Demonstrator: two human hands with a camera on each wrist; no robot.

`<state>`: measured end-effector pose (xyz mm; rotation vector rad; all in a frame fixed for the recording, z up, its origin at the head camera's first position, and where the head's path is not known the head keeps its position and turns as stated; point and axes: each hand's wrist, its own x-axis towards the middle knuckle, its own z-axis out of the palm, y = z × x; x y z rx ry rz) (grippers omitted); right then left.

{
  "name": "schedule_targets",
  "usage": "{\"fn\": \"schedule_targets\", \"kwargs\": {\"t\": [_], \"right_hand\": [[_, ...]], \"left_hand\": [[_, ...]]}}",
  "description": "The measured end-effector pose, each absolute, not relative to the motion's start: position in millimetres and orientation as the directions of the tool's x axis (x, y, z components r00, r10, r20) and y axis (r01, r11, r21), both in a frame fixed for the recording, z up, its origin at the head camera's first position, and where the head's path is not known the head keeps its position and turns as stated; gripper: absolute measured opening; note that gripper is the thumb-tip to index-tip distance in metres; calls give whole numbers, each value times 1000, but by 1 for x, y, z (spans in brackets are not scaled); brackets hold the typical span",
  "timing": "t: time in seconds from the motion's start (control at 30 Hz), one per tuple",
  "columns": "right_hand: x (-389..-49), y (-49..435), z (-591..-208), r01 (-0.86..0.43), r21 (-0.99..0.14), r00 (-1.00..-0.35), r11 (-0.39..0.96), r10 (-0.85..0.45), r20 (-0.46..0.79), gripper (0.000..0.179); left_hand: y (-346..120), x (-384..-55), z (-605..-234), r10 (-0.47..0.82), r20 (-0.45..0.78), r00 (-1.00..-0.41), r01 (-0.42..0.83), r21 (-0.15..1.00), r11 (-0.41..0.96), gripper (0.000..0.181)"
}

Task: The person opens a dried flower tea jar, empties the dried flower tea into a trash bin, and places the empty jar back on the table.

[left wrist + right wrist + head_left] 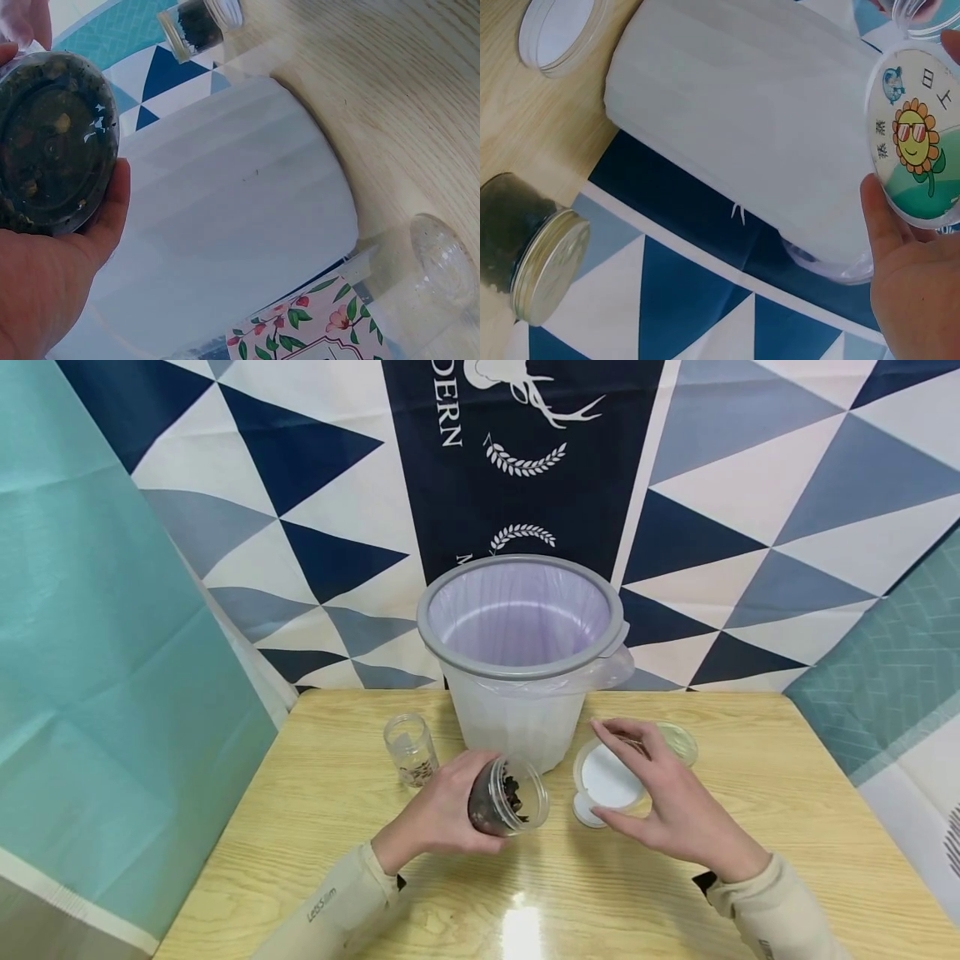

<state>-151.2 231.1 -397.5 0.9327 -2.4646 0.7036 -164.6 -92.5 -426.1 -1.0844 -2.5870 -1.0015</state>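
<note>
Far left: uncapped clear jar (408, 750) stood upright on the wood-grain table (300, 802), a few brown bits (420, 772) at its bottom. Floral label (322, 322) on its side.

Next, the left hand (450, 802), fingers wrapped round the dark-filled jar (491, 802). That jar was off the table, tilted, uncapped, mouth toward the right hand, in front of the bin (506, 718). My read: stiff wall, some heft but mostly light dried pieces (513, 793), smooth so it could slip; contents loose, would spill if tipped further. Best hold is mid-body, full wrap, clear of the mouth. Glass or plastic, couldn't tell; I'd treat it as breakable.

Bin was behind, lavender liner (521, 610) over its inside; liner looked thin, easy to snag.

Right hand (663, 797): fingers and thumb spread wide, gripping the sunflower lid (915, 142) by its edge. Lid looked light and thin; edge grip suited it.

Near that hand, white-centred lid (564, 34) on the table. Rightmost, gold-lidded jar (510, 225), dark inside, closed.

Count: 3 jars (2 uncapped, 1 capped), 2 loose lids plus the gold one fitted, 1 bin, 1 liner, 2 hands. Pieces inside: too jumbled to count.
</note>
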Motion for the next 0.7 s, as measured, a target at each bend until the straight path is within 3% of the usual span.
{"fn": "schedule_targets", "kwargs": {"t": [0.5, 0.7], "right_hand": [[-148, 256, -409, -621, -323, -742, 714, -403, 536, 108], [-147, 269, -420, -592, -327, -767, 737, -390, 509, 101]], "left_hand": [[-92, -164, -425, 571, 363, -736, 665, 544, 512, 93], [-93, -165, -425, 575, 362, -733, 668, 540, 512, 94]]}}
